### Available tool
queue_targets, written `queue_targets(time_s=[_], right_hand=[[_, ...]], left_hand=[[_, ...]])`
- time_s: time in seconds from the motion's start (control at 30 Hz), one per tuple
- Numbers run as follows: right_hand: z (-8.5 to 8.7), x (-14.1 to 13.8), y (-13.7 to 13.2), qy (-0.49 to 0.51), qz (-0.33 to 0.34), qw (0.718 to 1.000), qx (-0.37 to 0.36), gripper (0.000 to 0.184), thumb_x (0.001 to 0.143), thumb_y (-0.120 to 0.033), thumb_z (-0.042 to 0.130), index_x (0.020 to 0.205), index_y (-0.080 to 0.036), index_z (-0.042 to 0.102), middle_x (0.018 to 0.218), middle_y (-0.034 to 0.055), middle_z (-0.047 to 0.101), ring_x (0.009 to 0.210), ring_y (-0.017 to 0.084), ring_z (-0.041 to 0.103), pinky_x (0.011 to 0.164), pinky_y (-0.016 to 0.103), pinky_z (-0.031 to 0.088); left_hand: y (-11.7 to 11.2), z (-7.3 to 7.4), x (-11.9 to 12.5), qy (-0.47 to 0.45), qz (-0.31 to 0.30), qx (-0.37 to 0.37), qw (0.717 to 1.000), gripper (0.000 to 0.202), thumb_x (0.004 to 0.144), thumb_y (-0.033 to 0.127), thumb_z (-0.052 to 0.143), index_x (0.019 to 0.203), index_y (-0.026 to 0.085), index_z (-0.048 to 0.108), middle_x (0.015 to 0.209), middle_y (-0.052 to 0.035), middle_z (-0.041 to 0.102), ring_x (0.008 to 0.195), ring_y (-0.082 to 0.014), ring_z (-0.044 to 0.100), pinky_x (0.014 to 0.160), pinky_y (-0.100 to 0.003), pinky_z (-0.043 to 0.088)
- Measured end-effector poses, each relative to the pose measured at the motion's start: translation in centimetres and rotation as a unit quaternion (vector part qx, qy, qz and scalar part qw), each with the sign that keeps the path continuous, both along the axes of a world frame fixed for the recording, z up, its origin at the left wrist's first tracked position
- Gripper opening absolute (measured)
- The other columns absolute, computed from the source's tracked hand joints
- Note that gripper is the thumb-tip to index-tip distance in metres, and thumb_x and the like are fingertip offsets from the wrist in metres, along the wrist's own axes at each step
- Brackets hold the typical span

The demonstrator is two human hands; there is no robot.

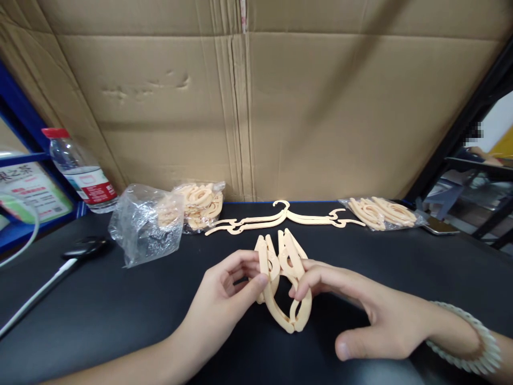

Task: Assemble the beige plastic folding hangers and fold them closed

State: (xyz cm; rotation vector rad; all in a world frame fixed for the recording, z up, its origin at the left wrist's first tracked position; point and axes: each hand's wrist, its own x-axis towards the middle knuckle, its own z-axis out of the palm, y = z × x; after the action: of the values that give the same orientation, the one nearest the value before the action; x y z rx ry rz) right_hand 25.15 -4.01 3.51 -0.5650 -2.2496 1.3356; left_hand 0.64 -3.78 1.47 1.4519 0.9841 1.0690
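Note:
A beige folded clothes hanger (274, 307) stands tilted over the black table in front of me, its jointed arms folded up close together. My left hand (228, 289) pinches its left side, the thumb in front and the fingers behind. On its right side, the fingers of my right hand (360, 299) lie round one arm, at least one fingertip in front and others partly hidden behind; the right thumb sticks out, apart from the hanger. Just beyond lies an unfolded hanger (303, 218), spread wide with its hook pointing away.
Bags of folded hangers lie at the back left (202, 206) and back right (380, 212). A crumpled clear bag (146, 224) lies left, near a water bottle (90, 182) and a white cable (38, 297) with a black end. A cardboard sheet (320, 107) walls the rear; a phone (438, 225) lies right.

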Motion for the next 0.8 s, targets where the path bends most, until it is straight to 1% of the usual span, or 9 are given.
queue_targets(time_s=[0.07, 0.2, 0.27, 0.43, 0.6, 0.73, 0.8], right_hand=[[0.18, -0.06, -0.13, -0.006, 0.001, 1.000, 0.007, 0.045, 0.081, -0.022, 0.070, 0.123, -0.022, 0.053, 0.123, 0.0087, 0.055, 0.113, 0.020, 0.055, 0.100, 0.036, 0.043], [0.32, -0.10, -0.29, -0.017, -0.002, 1.000, 0.014, 0.037, 0.084, -0.023, 0.067, 0.119, -0.021, 0.055, 0.120, 0.0080, 0.057, 0.111, 0.020, 0.055, 0.099, 0.036, 0.043], [0.34, -0.13, -0.29, -0.021, -0.002, 1.000, 0.018, 0.034, 0.084, -0.023, 0.067, 0.116, -0.021, 0.055, 0.119, 0.0078, 0.058, 0.112, 0.020, 0.054, 0.101, 0.037, 0.041], [0.39, -0.33, -0.31, -0.024, -0.003, 0.999, 0.024, 0.028, 0.082, -0.022, 0.069, 0.107, -0.019, 0.057, 0.113, 0.0071, 0.059, 0.109, 0.020, 0.054, 0.102, 0.038, 0.040], [0.43, -0.54, -0.42, -0.039, -0.014, 0.998, 0.045, 0.026, 0.082, -0.025, 0.068, 0.104, -0.020, 0.056, 0.110, 0.0066, 0.058, 0.104, 0.020, 0.054, 0.099, 0.038, 0.041], [0.61, -0.54, -0.46, -0.048, -0.014, 0.998, 0.043, 0.028, 0.081, -0.029, 0.069, 0.103, -0.021, 0.054, 0.109, 0.0063, 0.059, 0.100, 0.020, 0.055, 0.093, 0.036, 0.045], [0.79, -0.45, -0.46, -0.054, -0.017, 0.998, 0.041, 0.031, 0.081, -0.030, 0.068, 0.107, -0.021, 0.055, 0.109, 0.0066, 0.059, 0.100, 0.021, 0.056, 0.092, 0.035, 0.045]], left_hand=[[-0.14, 0.15, -0.02, 0.004, 0.000, -0.006, 1.000, 0.019, 0.079, 0.029, 0.069, 0.094, 0.017, 0.064, 0.092, -0.0045, 0.068, 0.084, -0.0174, 0.062, 0.082, -0.031, 0.053], [-0.30, 0.33, -0.01, -0.001, 0.005, -0.025, 1.000, 0.022, 0.078, 0.030, 0.069, 0.095, 0.017, 0.063, 0.091, -0.0047, 0.067, 0.083, -0.0178, 0.061, 0.074, -0.029, 0.054], [-0.29, 0.27, 0.02, -0.004, 0.009, -0.026, 1.000, 0.022, 0.078, 0.031, 0.070, 0.094, 0.017, 0.064, 0.091, -0.0046, 0.067, 0.083, -0.0180, 0.061, 0.073, -0.029, 0.055], [-0.21, 0.12, 0.09, -0.001, 0.016, -0.023, 1.000, 0.022, 0.076, 0.030, 0.070, 0.094, 0.017, 0.065, 0.089, -0.0042, 0.067, 0.082, -0.0178, 0.062, 0.075, -0.029, 0.055], [-0.24, 0.40, 0.18, 0.006, 0.020, -0.017, 1.000, 0.018, 0.077, 0.028, 0.070, 0.090, 0.017, 0.065, 0.087, -0.0045, 0.069, 0.080, -0.0182, 0.064, 0.079, -0.031, 0.055], [-0.37, 0.31, 0.17, 0.008, -0.003, -0.011, 1.000, 0.017, 0.080, 0.029, 0.068, 0.092, 0.017, 0.065, 0.088, -0.0051, 0.070, 0.082, -0.0193, 0.065, 0.081, -0.033, 0.054], [-0.43, 0.19, 0.15, 0.006, -0.012, -0.010, 1.000, 0.017, 0.081, 0.030, 0.068, 0.092, 0.017, 0.065, 0.088, -0.0052, 0.070, 0.082, -0.0195, 0.065, 0.081, -0.033, 0.054]])
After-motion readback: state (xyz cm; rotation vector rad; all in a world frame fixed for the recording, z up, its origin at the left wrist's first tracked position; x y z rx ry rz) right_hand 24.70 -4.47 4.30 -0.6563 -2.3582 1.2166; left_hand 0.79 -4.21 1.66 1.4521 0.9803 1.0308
